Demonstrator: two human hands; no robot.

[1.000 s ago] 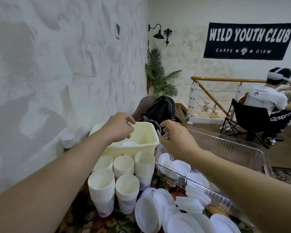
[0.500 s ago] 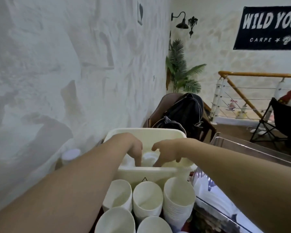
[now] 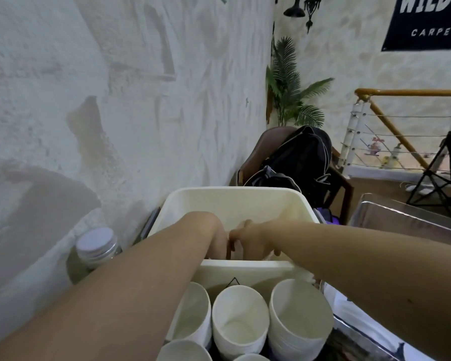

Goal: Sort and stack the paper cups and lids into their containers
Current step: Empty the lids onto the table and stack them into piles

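The way into the cream bin (image 3: 235, 204) is hemmed by the wall (image 3: 115, 100), a bottle (image 3: 95, 247) and cup stacks (image 3: 241, 319).

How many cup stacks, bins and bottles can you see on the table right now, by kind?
Paper cup stacks: 5, three in the back row and two cut off by the bottom edge
Cream bin: 1
Clear bin: 1
Capped bottle: 1
Total: 8
Contents of the cream bin are hidden by the hands.
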